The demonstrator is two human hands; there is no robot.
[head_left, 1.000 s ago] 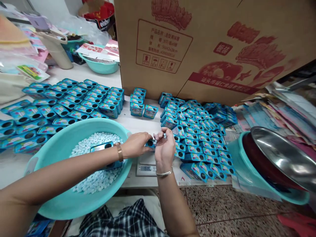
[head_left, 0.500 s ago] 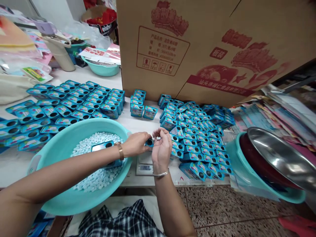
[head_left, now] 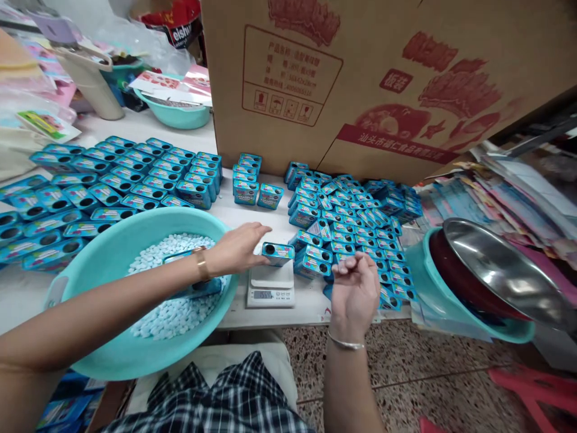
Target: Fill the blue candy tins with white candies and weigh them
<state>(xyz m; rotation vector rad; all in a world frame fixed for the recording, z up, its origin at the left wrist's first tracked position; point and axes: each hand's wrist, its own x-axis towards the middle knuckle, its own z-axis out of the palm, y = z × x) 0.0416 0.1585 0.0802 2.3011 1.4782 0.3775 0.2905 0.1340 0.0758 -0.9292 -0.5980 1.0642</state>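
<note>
A small blue box with a round dark hole (head_left: pixel 278 252) stands on a white digital scale (head_left: pixel 271 296). My left hand (head_left: pixel 238 248) is open at the box's left side, fingers stretched out above and thumb near its lower edge. My right hand (head_left: pixel 356 288) is raised palm up to the right of the scale, in front of rows of similar blue boxes (head_left: pixel 345 231). Its fingers are curled in, and what they hold, if anything, is hard to see. Under my left forearm, a turquoise basin (head_left: pixel 108 355) contains many pale candies (head_left: pixel 169 316) and a partly hidden blue box.
More blue boxes (head_left: pixel 148 171) crowd the table's left side, and a few (head_left: pixel 246 180) stand behind the scale. A large cardboard box (head_left: pixel 288 138) walls off the back. Stacked basins with a metal bowl (head_left: pixel 500 264) sit at right. A red stool (head_left: pixel 536 391) is on the floor.
My right hand has moved right, away from the blue box on the scale. My left hand has loosened from that box and spread its fingers. The view has shifted slightly.
</note>
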